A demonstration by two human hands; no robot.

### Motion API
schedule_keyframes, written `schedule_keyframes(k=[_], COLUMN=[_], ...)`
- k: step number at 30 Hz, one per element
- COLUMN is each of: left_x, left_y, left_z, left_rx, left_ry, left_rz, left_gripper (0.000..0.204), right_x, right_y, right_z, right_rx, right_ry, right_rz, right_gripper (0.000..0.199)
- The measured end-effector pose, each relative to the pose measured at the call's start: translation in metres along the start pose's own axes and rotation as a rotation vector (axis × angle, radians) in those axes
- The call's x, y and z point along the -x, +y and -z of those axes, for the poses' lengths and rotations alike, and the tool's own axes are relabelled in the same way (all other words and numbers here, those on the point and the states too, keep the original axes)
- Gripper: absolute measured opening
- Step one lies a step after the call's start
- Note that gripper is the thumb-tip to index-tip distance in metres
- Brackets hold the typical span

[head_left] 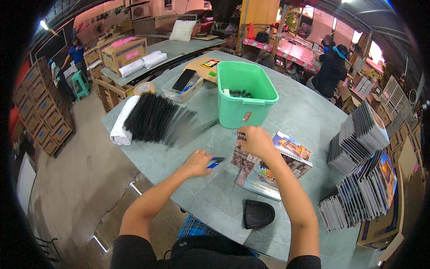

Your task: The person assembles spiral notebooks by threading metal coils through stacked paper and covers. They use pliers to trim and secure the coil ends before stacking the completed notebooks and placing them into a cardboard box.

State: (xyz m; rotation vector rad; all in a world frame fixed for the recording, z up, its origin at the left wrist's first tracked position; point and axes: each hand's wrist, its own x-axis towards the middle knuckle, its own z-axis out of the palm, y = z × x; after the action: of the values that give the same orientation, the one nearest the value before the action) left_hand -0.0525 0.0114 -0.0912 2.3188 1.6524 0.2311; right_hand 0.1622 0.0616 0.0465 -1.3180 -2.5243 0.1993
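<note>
"How's each grip?"

"Left hand (199,163): closed on a blue-handled tool (215,162). Right hand (255,142): curled at a spiral notebook (240,158) on the desk (313,134) (whether pinching, I can't tell)."

"Obstacles?"

"Green bin (245,96) just beyond; black coils (150,119) leftward."

"Labels?"

"Small sticker (247,116) on the bin, pink label (131,54) on a carton (110,58)."
</note>
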Motion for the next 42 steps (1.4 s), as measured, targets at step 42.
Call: schedule_keyframes(k=[42], left_x=[0.001], left_y=[0.078], left_z=[0.074], left_rx=[0.261], left_ry=[0.105], left_rz=[0.079], left_gripper=[0.034], right_x=[0.003], right_y=[0.003], right_z=[-0.009], right_rx=[-0.356], right_ry=[0.143], right_rz=[0.013], right_gripper=[0.023])
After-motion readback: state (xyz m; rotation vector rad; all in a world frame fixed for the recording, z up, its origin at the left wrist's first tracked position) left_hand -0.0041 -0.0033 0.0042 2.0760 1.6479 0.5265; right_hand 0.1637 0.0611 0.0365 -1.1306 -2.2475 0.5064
